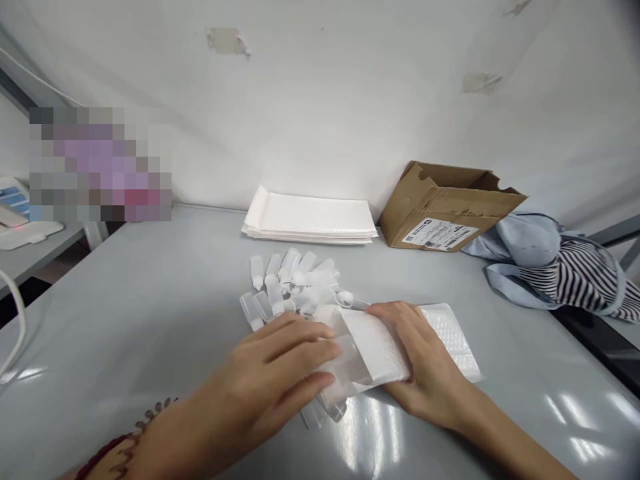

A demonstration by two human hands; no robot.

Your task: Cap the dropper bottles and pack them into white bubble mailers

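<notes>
My right hand [425, 363] is wrapped round a white bubble mailer [377, 347], thumb below and fingers on top. The mailer's open mouth faces left, and its far end sticks out to the right of the hand. At that mouth, my left hand [280, 373] is closed on translucent plastic bottles [345, 360], partly inside the opening. My fingers hide much of them, so I cannot tell how many there are. Another clear bottle [314, 413] shows below the left hand. Just beyond both hands lies a loose heap of small squeeze bottles [293, 283] with white caps.
A stack of white bubble mailers [315, 217] lies against the wall. To its right stands an open cardboard box [450, 207] with a label. Blue and striped cloth [575, 267] lies at the table's right edge. A white cable [17, 320] hangs at the left.
</notes>
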